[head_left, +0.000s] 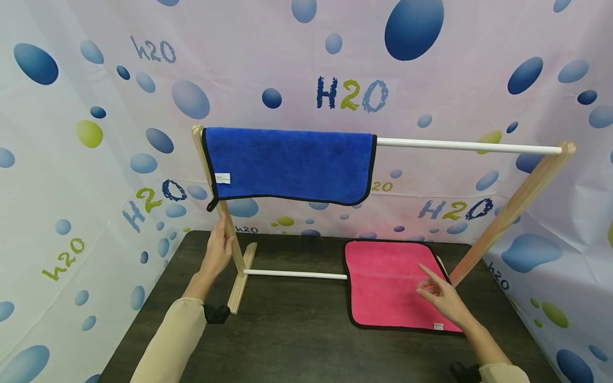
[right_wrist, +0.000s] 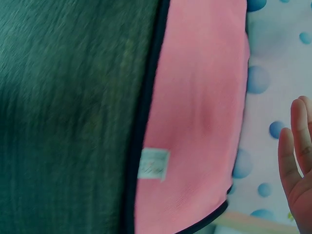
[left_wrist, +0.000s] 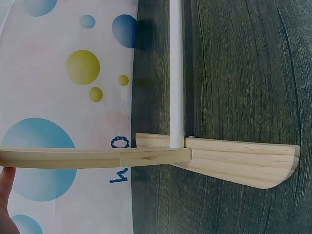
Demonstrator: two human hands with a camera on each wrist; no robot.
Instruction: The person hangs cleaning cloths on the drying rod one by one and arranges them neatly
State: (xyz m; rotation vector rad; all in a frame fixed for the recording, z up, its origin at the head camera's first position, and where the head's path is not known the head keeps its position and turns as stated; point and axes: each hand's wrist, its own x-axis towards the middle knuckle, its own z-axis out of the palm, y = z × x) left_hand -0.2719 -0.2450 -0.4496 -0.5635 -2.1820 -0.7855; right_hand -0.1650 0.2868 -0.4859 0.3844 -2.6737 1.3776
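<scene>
A blue towel [head_left: 292, 165] with black edging hangs over the left part of the white top rail [head_left: 469, 146] of a wooden rack. Just below it, my left hand [head_left: 217, 250] touches the rack's left upright [head_left: 232, 234], its fingers extended along the wood. In the left wrist view, a finger [left_wrist: 7, 187] meets the edge of that upright. Spread across the lower rail and the table is a pink towel [head_left: 388, 287], also edged in black. My right hand [head_left: 442, 298] hovers over its right side with the index finger extended, holding nothing. A white label [right_wrist: 153, 164] shows near the towel's edge.
The rack stands on a dark wooden table [head_left: 287, 340]. Its lower white rail [head_left: 297, 274] runs into the left foot [head_left: 242, 279], and the right upright [head_left: 510, 218] leans outward. Behind everything hangs a curtain [head_left: 268, 48] printed with bubbles.
</scene>
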